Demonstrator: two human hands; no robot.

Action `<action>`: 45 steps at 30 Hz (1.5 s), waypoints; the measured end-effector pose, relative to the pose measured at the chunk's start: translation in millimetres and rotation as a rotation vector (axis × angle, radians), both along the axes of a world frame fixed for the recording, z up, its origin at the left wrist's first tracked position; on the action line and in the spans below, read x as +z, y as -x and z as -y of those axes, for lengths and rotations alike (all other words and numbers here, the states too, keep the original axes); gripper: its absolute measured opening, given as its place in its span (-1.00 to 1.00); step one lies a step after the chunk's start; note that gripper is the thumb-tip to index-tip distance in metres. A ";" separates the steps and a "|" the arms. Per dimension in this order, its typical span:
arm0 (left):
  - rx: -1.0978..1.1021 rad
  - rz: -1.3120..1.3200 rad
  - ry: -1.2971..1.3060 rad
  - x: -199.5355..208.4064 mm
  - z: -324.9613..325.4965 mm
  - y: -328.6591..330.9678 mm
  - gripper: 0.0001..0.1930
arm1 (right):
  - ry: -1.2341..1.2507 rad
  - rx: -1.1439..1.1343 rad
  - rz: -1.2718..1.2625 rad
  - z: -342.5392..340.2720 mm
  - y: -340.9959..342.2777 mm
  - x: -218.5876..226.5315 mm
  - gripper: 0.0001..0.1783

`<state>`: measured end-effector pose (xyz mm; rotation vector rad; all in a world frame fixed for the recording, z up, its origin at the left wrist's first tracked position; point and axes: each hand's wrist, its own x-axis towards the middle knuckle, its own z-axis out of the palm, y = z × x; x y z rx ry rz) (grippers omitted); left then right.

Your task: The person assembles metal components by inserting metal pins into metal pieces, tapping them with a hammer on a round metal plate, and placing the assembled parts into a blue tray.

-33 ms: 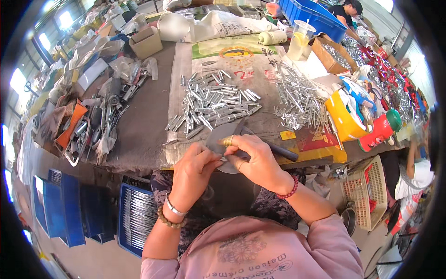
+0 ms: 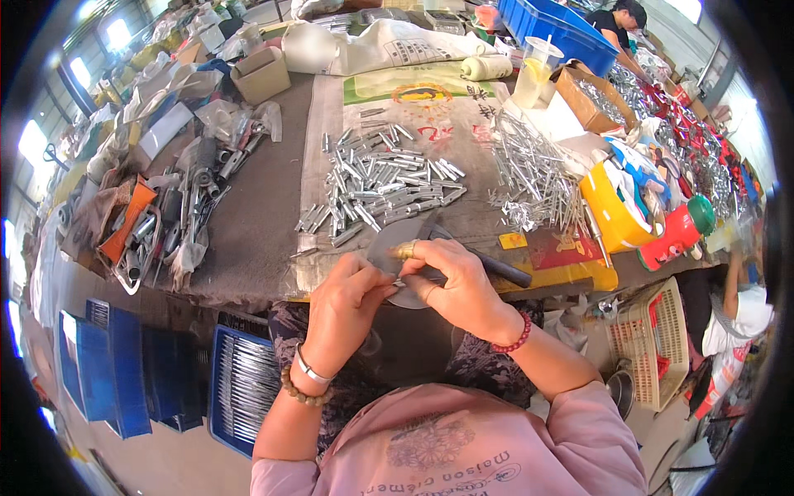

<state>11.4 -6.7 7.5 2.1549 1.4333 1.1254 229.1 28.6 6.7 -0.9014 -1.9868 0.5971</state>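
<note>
Both my left hand (image 2: 347, 285) and my right hand (image 2: 451, 269) are closed in pinches, fingertips nearly meeting at the table's near edge. A small silvery metal piece (image 2: 399, 282) shows between them; its exact kind is mostly hidden by the fingers. Something yellowish wraps a finger of the right hand. Beneath the hands lies a round grey metal disc (image 2: 383, 246), partly covered. Beside it rests a dark, hammer-like tool (image 2: 504, 269), its handle pointing right. Just beyond, short silver metal tubes (image 2: 389, 182) lie in a loose pile. Thin metal pins (image 2: 529, 161) are heaped to the right.
Tools and bagged parts (image 2: 186, 207) crowd the left. A yellow container (image 2: 616, 207), a red can (image 2: 666, 240), a drink cup (image 2: 536, 70) and an open carton (image 2: 591, 99) stand right. Blue crates (image 2: 217, 388) sit below left. A co-worker (image 2: 616, 25) is at the far right.
</note>
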 end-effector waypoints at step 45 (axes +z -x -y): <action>-0.015 0.110 0.069 -2.7 -2.8 -1.4 -0.84 | -0.278 -0.184 0.426 48.4 -49.5 23.3 -0.48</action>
